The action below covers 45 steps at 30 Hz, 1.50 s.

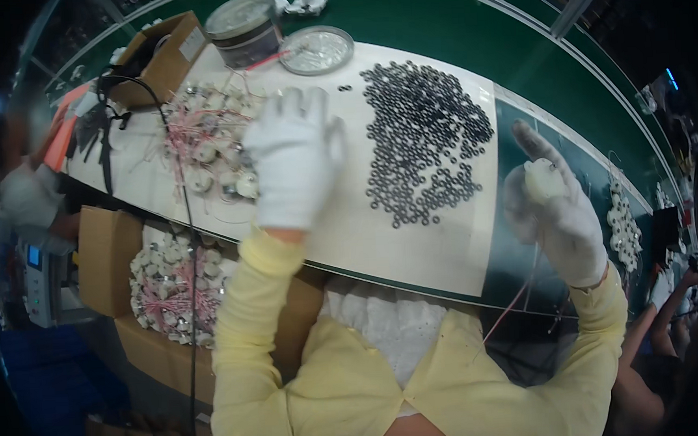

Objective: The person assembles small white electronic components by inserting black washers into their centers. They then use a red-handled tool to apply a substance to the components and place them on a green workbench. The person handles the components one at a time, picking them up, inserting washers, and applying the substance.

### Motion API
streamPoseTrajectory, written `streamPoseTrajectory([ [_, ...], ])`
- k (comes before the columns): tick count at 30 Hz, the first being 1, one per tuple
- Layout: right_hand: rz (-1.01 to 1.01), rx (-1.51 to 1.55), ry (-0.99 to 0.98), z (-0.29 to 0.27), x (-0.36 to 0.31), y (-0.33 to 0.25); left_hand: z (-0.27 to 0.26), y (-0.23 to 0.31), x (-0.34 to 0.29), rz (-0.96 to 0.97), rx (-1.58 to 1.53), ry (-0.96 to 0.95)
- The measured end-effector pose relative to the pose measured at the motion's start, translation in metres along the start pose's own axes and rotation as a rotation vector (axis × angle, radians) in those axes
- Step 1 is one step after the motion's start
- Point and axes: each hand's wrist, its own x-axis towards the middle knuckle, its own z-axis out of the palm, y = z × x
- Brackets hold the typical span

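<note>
My left hand [295, 162], in a white glove, is over the table beside a heap of small white round parts with pink wires [203, 139]. It is smeared by motion. Its fingers are slightly apart and bent downward, with the thumb off to the side, and nothing shows in them. On the right, my gloved right hand [562, 226] grips a white round part [545, 180] between thumb and fingers, and pinkish wires hang below it. Between the hands, many small black rings [420, 135] lie spread on the white tabletop [341, 226].
At the back stand a round tin [243, 34] and its lid [316, 50] with a red stick. A cardboard box [159, 62] is at the far left; another box [106, 258] below holds more wired parts. A black cable [192, 305] crosses the left side. White parts [624, 227] line the right.
</note>
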Motion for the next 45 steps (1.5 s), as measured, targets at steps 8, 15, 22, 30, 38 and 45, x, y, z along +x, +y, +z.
streamPoseTrajectory([
  [8, 0.076, -0.614, -0.023, -0.035, -0.014, 0.037, 0.022, -0.003, -0.021, 0.131, 0.096, -0.129],
  [15, -0.535, -1.815, 0.113, -0.036, -0.005, 0.088, -0.014, 0.015, -0.045, 0.076, -0.064, -0.194],
  [22, -0.739, -1.826, 0.020, -0.020, -0.016, 0.093, -0.026, 0.014, -0.059, 0.092, -0.029, -0.074],
  [30, 0.142, -1.283, 0.024, -0.029, -0.011, 0.069, -0.013, 0.010, -0.073, 0.046, -0.243, -0.116],
  [38, 0.222, -0.817, 0.132, -0.033, 0.013, 0.051, -0.009, 0.005, -0.078, 0.048, -0.259, -0.088],
  [45, 0.154, -0.955, 0.151, -0.040, 0.020, 0.062, -0.007, 0.005, -0.080, 0.039, -0.272, -0.053],
])
